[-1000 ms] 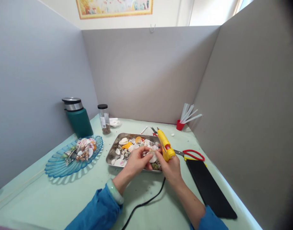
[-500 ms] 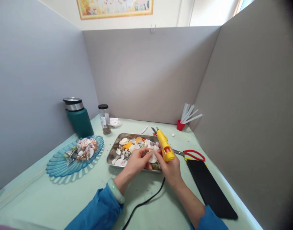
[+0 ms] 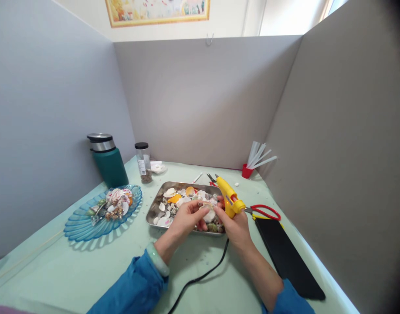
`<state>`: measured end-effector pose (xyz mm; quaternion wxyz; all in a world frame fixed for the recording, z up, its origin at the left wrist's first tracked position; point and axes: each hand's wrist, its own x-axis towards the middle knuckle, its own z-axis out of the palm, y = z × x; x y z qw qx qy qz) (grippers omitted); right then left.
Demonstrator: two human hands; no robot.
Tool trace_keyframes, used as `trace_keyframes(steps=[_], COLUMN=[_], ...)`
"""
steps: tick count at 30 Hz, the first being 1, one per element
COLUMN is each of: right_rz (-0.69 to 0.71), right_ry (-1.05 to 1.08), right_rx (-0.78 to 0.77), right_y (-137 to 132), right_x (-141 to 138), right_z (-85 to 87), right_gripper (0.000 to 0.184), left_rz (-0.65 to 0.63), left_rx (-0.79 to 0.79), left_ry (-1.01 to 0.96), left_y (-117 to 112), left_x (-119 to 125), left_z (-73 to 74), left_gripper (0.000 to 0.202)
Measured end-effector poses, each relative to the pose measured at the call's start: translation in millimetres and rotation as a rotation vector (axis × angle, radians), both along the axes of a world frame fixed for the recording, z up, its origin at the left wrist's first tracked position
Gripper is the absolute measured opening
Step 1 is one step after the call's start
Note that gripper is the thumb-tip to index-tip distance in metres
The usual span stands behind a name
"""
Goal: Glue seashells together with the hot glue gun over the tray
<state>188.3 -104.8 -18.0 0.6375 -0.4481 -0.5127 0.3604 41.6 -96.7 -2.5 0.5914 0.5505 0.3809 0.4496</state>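
Both my hands meet above the near right part of a metal tray [image 3: 150,214] of shells. My left hand [image 3: 186,219] pinches a pale shell [image 3: 208,213] by its left side. A yellow hot glue gun [image 3: 229,195] is in my right hand [image 3: 236,226], its nozzle pointing up and away. The thumb and a finger of that hand come close to the shell's right edge; whether they press on it I cannot tell. From the glue gun's grip a black cord [image 3: 203,275] runs down toward me over the table.
A blue glass plate [image 3: 77,226] heaped with shells is at left, before a green bottle [image 3: 110,165] and a jar [image 3: 143,163]. Red-handled scissors [image 3: 267,212] and a black slab [image 3: 289,257] lie at right. Glue sticks [image 3: 257,156] stand in a red cup [image 3: 247,172].
The glue gun has tilted, its rear end swinging right. My right hand has shifted slightly right, and more of the pale shell's face shows between my hands.
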Motion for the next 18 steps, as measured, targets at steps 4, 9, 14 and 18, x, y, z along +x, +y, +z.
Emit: trace_keyframes(steps=[4, 9, 14, 18], right_rz=[0.017, 0.022, 0.005, 0.012], right_ry=[-0.001, -0.002, -0.026, -0.044], right_rx=[-0.015, -0.006, -0.01, -0.021], right_y=[-1.4, -0.5, -0.9, -2.3], right_x=[-0.4, -0.1, -0.7, -1.1], right_z=[0.8, -1.4, -0.9, 0.4], right_gripper=[0.034, 0.032, 0.033, 0.034], left_rz=[0.026, 0.04, 0.032, 0.04], left_rx=[0.009, 0.027, 0.045, 0.053], left_ry=[0.029, 0.052, 0.051, 0.053], left_y=[-0.1, -0.2, -0.7, -0.9], left_x=[0.6, 1.2, 0.4, -0.4], left_z=[-0.6, -1.7, -0.2, 0.4], left_gripper=[0.035, 0.034, 0.032, 0.033])
